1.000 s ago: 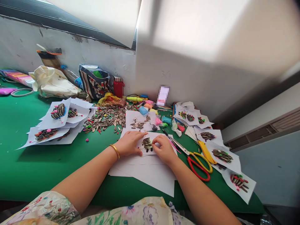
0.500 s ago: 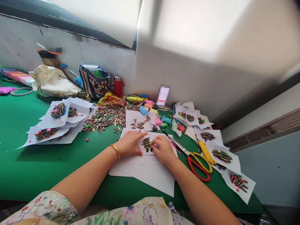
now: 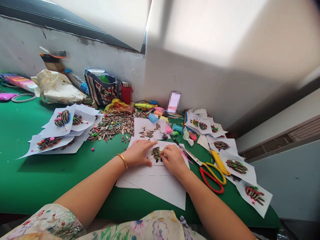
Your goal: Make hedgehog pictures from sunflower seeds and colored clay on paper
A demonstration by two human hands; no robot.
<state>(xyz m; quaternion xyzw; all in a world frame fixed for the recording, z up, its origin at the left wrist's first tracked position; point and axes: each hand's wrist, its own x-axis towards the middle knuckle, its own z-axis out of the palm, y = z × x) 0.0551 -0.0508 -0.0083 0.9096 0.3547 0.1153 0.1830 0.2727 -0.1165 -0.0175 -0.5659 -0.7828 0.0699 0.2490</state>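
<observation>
Sunflower seeds are set in rows on a pale clay base, forming a small hedgehog-like figure [image 3: 156, 153] on a white sheet [image 3: 150, 170]. My left hand [image 3: 140, 152] lies on the sheet to the left of the figure, fingers stretched out and thumb apart, seeming to hold the paper down. At the figure's right edge my right hand [image 3: 173, 159] is closed in a pinch, its fingertips touching the edge. Whatever sits between those fingertips is hidden. Just behind, another sheet [image 3: 138, 124] carries several loose seeds.
A pile of sunflower seeds [image 3: 112, 125] lies behind my left hand. Scissors [image 3: 212, 176] and a yellow cutter [image 3: 220, 162] are to the right. Bags of coloured clay [image 3: 177, 128] stand behind. Finished seed pictures lie on a left stack [image 3: 60, 133] and along the right edge [image 3: 236, 165].
My right hand has shifted very slightly left at the figure's edge. My left hand and the sheets stay where they were.
</observation>
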